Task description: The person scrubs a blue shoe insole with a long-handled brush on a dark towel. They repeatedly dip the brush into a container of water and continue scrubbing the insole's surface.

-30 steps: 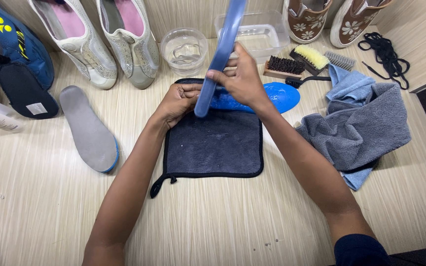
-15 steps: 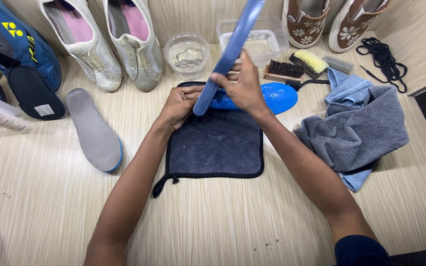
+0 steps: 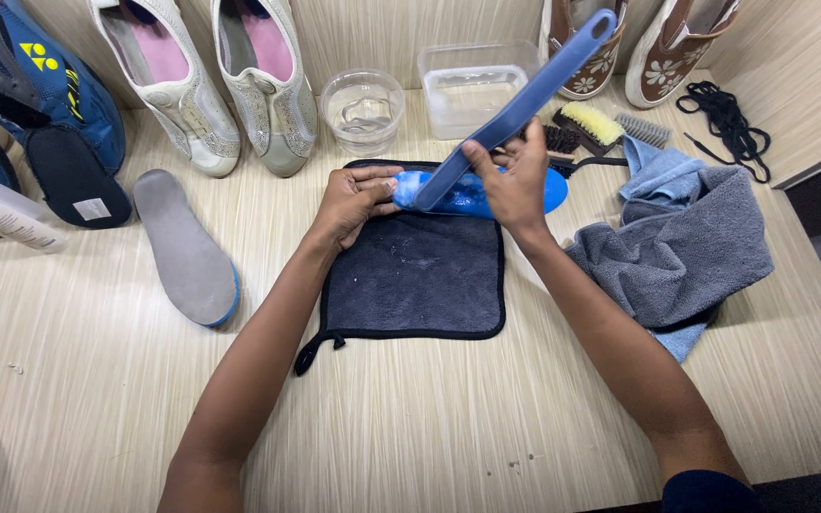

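- Blue insole (image 3: 486, 193), a glossy bright-blue foam shoe insert, lies across the top edge of the dark grey square cloth with black trim (image 3: 415, 275) on the pale wood-grain table (image 3: 429, 418).
- Left hand (image 3: 352, 199) presses down on the insole's left end, fingers curled over it and pinning it flat against the cloth.
- Right hand (image 3: 515, 180) is closed around the lower part of the long slate-blue plastic brush handle (image 3: 525, 100), whose working end meets the insole near its middle.
- Compared with half a second ago, the handle leans further to the right and lies lower, its free tip now pointing towards the brown flowered shoes (image 3: 662, 43); a second ago it stood nearly upright.
- That change reads as a scrubbing stroke in progress, the tool rocking over the insole while the left hand has stayed in place as the anchor.
- Just behind the hands sit a round clear bowl of water (image 3: 363, 109) and a rectangular clear tub (image 3: 467, 90); a yellow-bristled brush (image 3: 593, 123) lies beside the right hand.
- A grey insole with a blue edge (image 3: 185, 249) lies apart to the left, and a crumpled grey towel (image 3: 686, 252) to the right.
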